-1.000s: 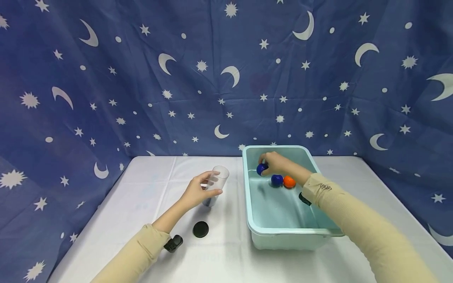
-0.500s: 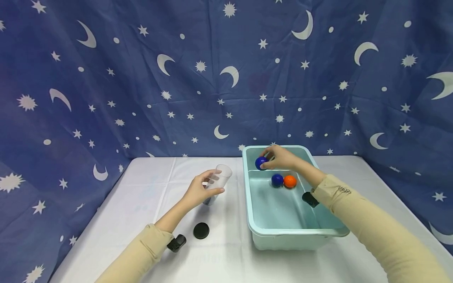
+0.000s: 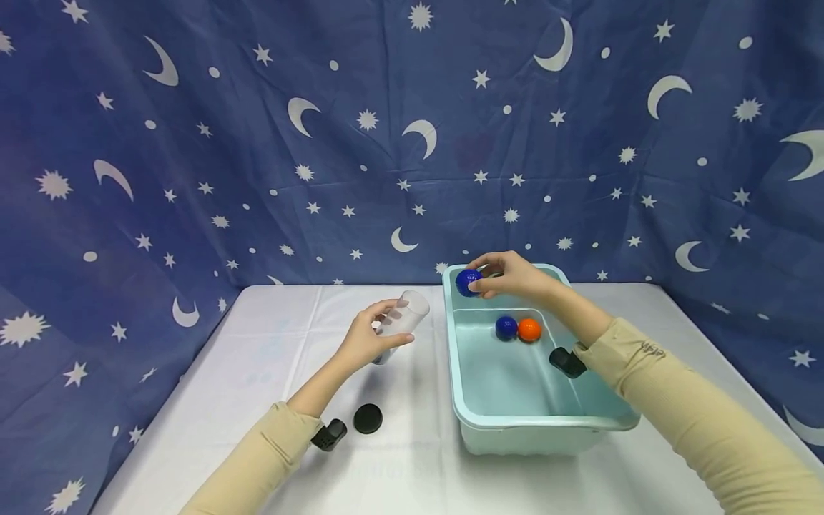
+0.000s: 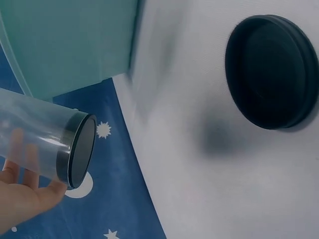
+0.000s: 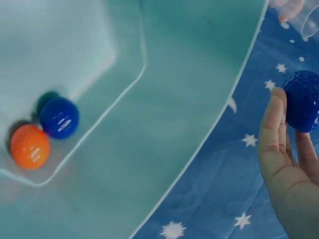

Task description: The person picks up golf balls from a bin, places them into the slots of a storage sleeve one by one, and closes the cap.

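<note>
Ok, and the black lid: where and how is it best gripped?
Probably by its rim, pinched at opposite edges, coming from above and the right. The lid is a shallow disc lying flat on the table with its recessed face up, so the edge offers the best hold. The wrist camera hangs close on its left.

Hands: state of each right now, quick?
Left hand: closed around the clear tube, holding it tilted.
Right hand: closed, pinching a blue ball in its fingers.
</note>
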Motion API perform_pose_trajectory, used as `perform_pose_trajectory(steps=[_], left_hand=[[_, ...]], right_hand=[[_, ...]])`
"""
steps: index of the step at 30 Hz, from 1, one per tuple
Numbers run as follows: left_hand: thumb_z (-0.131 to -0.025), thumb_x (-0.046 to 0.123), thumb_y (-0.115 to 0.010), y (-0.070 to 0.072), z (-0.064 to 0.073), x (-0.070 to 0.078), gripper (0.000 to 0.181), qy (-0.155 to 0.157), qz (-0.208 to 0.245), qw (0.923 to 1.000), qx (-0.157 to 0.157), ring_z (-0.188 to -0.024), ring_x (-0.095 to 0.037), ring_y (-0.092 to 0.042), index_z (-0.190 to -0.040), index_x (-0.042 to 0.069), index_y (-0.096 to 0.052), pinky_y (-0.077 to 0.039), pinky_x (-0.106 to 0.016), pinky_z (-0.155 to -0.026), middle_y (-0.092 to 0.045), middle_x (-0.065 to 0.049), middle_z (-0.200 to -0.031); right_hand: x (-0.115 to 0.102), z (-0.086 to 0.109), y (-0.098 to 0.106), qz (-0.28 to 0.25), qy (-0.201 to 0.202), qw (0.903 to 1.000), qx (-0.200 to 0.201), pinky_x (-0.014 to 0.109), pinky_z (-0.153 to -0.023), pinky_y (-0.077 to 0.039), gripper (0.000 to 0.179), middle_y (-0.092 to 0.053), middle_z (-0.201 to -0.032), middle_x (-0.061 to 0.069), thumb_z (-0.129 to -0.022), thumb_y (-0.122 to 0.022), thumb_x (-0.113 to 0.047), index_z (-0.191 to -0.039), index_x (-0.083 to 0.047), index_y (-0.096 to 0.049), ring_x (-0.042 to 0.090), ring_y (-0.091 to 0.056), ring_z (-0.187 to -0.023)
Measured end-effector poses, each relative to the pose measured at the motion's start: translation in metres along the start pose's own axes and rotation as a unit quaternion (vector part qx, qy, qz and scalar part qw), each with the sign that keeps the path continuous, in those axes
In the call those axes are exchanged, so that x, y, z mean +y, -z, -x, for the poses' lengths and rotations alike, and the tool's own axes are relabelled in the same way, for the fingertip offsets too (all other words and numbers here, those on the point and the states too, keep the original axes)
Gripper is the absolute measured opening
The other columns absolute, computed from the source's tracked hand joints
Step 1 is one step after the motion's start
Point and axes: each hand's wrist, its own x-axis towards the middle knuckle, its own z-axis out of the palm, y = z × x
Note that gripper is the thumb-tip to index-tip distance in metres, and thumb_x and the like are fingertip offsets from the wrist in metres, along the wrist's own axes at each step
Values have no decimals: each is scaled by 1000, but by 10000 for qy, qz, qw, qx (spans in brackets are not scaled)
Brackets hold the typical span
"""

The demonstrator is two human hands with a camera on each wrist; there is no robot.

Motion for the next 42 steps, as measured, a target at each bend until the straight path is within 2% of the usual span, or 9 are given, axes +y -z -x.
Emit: perform_pose_trajectory(steps=[5, 12, 19, 24, 29, 32, 36, 42], left_hand=[[-73, 15, -80, 0, 1, 6, 56, 61, -66, 9999, 70, -102, -29, -51, -125, 13, -59, -47, -34, -75, -61, -14, -121], [-71, 15, -82, -3, 4, 9, 56, 75, -110, 9998, 144, -99, -28, -53, -123, 10, -61, -48, -35, -76, -63, -14, -114], [-71, 16, -82, -7, 5, 10, 56, 60, -74, 9999, 70, -96, -25, -53, -123, 12, -62, -46, -31, -75, -65, -12, -110], [-73, 17, -81, -9, 4, 11, 57, -17, 13, 10000, -39, -102, -28, -57, -126, 9, -60, -50, -42, -83, -67, -12, -114], [-74, 14, -80, -10, 2, 11, 56, -173, 69, 9997, -149, -107, -31, -61, -126, 7, -59, -49, -49, -91, -66, -14, -119], [-75, 14, -79, -10, 1, 10, 56, -197, 100, 9997, -134, -105, -31, -61, -127, 7, -59, -50, -47, -89, -66, -15, -117], [-78, 16, -77, -9, 1, 7, 57, -91, 201, 9997, -129, -106, -33, -60, -130, 9, -56, -53, -44, -85, -66, -15, -114], [-78, 17, -77, -8, 3, 4, 57, -53, 251, 9994, -247, -107, -36, -60, -131, 9, -56, -53, -42, -85, -66, -16, -117]], right_hand=[[-11, 2, -6, -306, 52, 9995, -49, 26, -78, -56, 45, -62, -113, 24, -89, -65, -15, -128, 2, -52, 13, -66, -78], [-18, 4, -22, -421, 74, 9989, -171, 34, -84, -56, 44, -63, -110, 22, -88, -66, -15, -127, 1, -54, 13, -65, -77], [-22, 3, -35, -539, 156, 9980, -286, 34, -84, -56, 44, -61, -118, 22, -86, -67, -15, -127, -2, -55, 20, -66, -86], [-24, 2, -40, -609, 242, 9975, -246, 37, -85, -55, 42, -60, -117, 20, -86, -66, -13, -126, -2, -56, 29, -65, -93], [-24, 1, -40, -747, 434, 9961, -161, 38, -86, -55, 38, -62, -109, 19, -87, -62, -9, -123, 2, -57, 33, -63, -97], [-22, 1, -37, -668, 395, 9969, -95, 36, -85, -56, 35, -63, -104, 16, -88, -62, -9, -121, 2, -58, 30, -64, -94], [-15, 0, -33, -484, 274, 9984, -60, 32, -82, -56, 34, -65, -101, 13, -88, -62, -10, -120, 2, -59, 19, -64, -85], [-2, -2, -26, -249, 357, 9990, -43, 29, -77, -56, 32, -65, -99, 18, -89, -62, -8, -118, 5, -58, 13, -62, -78]])
